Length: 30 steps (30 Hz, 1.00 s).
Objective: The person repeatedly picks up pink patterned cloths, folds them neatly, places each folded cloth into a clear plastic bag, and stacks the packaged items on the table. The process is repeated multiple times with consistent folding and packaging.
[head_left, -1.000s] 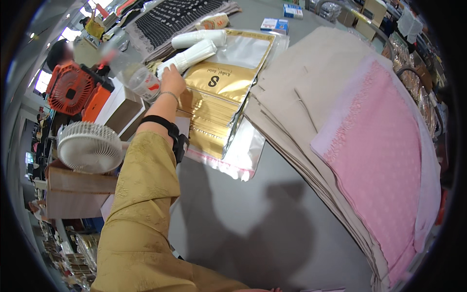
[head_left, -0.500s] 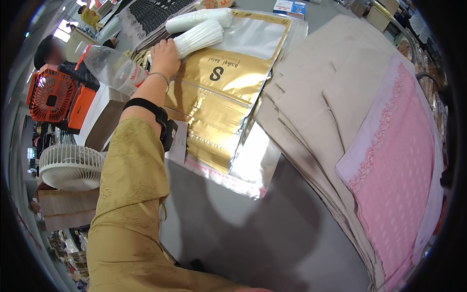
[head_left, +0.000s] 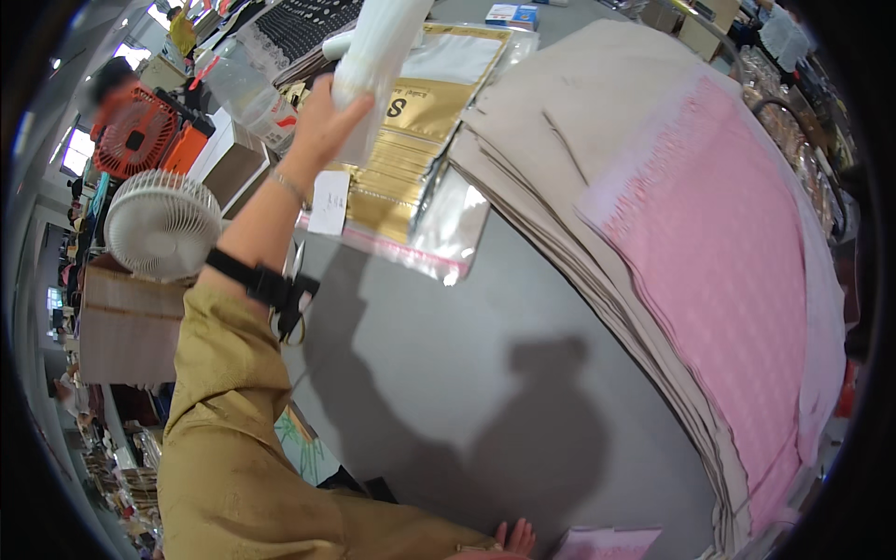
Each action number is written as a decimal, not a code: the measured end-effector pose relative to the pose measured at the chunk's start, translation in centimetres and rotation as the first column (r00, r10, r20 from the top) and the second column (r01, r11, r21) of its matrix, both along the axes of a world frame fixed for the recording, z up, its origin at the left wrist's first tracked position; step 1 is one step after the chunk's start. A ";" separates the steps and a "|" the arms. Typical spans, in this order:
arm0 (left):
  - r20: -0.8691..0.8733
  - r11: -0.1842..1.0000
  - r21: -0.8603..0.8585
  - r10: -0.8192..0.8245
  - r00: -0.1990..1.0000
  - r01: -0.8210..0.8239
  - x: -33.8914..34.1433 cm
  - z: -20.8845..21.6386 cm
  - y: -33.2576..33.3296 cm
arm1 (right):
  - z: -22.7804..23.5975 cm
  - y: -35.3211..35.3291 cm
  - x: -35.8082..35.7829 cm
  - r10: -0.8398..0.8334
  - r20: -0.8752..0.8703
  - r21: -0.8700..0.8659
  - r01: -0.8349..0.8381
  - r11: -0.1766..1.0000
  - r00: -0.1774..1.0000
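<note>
My left hand (head_left: pixel 329 121) is closed around a bundle of thin white translucent plastic (head_left: pixel 385 47), lifted over the table and blurred by motion. Beneath it lie gold-and-clear packaging bags (head_left: pixel 397 177), partly covered by the bundle and my hand. A white paper slip (head_left: pixel 329 203) rests on the bags' near left edge, by my wrist. Only the fingertips of my right hand (head_left: pixel 516 537) show at the lower edge, stretched out and slightly apart. Just right of them is a folded pink cloth (head_left: pixel 607 543), cut off by the frame.
Layered beige cloth (head_left: pixel 523 112) and pink patterned cloth (head_left: pixel 709 261) cover the table's right side. To the left stand a clear plastic bottle (head_left: pixel 247 98), a white fan (head_left: pixel 161 224) and an orange fan (head_left: pixel 140 131). Black lace-edged cloth (head_left: pixel 299 33) and a blue-white box (head_left: pixel 511 16) lie farther back.
My left hand has raised the white plastic bundle off the gold bags. The view has shifted, and my right fingertips and the folded pink cloth now appear at the lower edge.
</note>
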<state>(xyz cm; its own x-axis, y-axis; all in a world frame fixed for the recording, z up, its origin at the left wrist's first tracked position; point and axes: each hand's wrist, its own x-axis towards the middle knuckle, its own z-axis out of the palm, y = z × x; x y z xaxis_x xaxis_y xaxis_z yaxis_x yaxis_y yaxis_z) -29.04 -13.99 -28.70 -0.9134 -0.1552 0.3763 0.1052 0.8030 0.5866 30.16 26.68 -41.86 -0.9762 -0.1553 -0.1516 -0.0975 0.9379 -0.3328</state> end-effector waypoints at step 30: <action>0.150 0.424 0.768 -0.848 0.508 0.481 59.9 -5.5 18.6 | 10.9 -4.0 6.8 -0.127 -0.799 -0.296 -0.200 0.934 0.588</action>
<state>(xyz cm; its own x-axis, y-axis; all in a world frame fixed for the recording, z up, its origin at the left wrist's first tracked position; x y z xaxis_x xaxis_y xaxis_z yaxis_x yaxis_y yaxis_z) 30.85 4.56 -34.23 -0.8075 0.5894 -0.0214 0.0206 0.0644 0.9977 36.94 22.71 -30.95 -0.6613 -0.0715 0.7467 -0.5059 0.7775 -0.3736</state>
